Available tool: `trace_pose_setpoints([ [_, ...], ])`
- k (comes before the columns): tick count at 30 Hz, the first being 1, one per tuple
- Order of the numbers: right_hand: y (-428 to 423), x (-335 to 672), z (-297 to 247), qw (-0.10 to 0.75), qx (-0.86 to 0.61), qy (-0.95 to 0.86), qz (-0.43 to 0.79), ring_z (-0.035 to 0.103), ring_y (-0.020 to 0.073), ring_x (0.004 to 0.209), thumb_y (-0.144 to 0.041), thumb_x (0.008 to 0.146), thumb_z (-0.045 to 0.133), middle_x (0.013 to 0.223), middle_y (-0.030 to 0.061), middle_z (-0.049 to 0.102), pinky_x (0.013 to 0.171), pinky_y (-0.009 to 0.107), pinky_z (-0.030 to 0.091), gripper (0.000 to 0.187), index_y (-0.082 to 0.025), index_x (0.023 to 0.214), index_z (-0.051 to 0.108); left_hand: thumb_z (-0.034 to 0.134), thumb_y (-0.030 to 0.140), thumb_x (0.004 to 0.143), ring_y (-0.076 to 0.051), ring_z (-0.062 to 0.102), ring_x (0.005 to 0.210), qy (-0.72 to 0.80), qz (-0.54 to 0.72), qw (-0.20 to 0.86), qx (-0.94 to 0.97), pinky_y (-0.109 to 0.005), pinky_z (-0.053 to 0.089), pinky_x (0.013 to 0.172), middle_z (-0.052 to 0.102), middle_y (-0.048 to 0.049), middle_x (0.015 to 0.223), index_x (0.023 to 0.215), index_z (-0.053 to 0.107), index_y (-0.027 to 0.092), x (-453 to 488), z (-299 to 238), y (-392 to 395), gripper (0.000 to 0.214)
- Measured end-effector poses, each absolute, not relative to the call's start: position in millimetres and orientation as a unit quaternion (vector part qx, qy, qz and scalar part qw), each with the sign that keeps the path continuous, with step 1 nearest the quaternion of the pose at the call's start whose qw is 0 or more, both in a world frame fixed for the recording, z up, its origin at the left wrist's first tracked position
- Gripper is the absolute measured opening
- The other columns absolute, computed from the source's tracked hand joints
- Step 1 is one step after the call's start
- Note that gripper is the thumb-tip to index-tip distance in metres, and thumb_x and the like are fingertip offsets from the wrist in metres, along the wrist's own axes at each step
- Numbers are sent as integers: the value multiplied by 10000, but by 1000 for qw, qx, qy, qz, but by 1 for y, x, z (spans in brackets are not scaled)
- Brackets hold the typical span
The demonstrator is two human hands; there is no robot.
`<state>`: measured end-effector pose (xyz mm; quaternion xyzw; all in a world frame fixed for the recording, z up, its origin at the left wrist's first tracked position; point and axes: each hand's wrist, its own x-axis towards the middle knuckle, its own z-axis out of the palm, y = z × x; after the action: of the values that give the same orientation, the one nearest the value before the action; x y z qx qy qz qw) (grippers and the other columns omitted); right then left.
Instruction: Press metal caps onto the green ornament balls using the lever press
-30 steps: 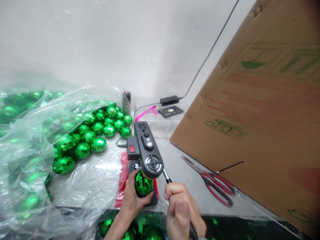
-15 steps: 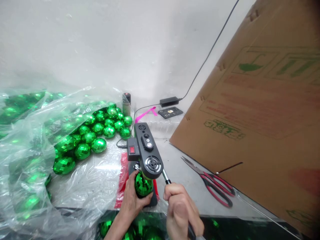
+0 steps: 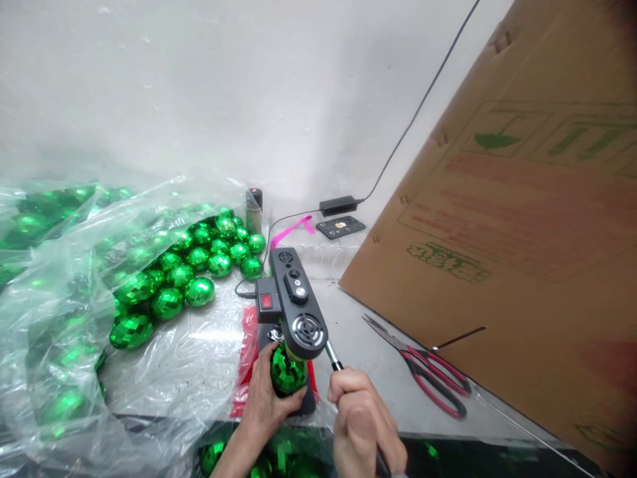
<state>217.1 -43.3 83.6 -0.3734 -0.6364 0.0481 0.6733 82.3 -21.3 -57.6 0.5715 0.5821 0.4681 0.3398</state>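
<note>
My left hand is wrapped around a shiny green faceted ball, held below the front end of a black bench-top machine. The ball's top is partly covered by the machine's head. The machine has a round vent at each end and a box with a red switch on its left side. My right hand is closed around the black-gripped lever on the machine's right side. Red plastic sheet lies under the base.
Many green balls lie at left, partly under clear plastic film. Red-and-black scissors rest at right, beside a leaning cardboard box. Behind stand a dark cylinder, a power adapter, a phone-like slab and pink ribbon.
The whole view has shifted slightly. Both hands keep their holds on the ball and the lever, with no clear movement relative to the machine.
</note>
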Motion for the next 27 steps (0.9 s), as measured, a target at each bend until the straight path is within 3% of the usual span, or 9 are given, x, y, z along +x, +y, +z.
trace_pose_setpoints([
  [8,-42,215,83,682,-364,-631,64,544,95,622,-178,1176,389,767,-28,565,581,268,417,414,-222,776,489,873,367,687,-439,725,1352,581,472,348,564,-679,563,1190,756,-211,1408,1429,612,154,83,-59,-21,815],
  [19,-42,211,79,698,-363,-614,58,542,107,624,-168,1168,395,757,-22,563,589,273,421,414,-227,768,487,880,372,772,-412,741,1333,580,443,324,602,-638,600,1159,757,-203,1409,1473,602,154,76,-70,-22,786],
  [27,-46,203,52,709,-388,-589,20,548,111,617,-188,1160,421,747,-10,581,587,260,455,436,-221,734,504,870,374,768,-417,731,1350,590,443,306,601,-639,605,1158,747,-207,1436,1497,601,151,79,-71,-24,808],
])
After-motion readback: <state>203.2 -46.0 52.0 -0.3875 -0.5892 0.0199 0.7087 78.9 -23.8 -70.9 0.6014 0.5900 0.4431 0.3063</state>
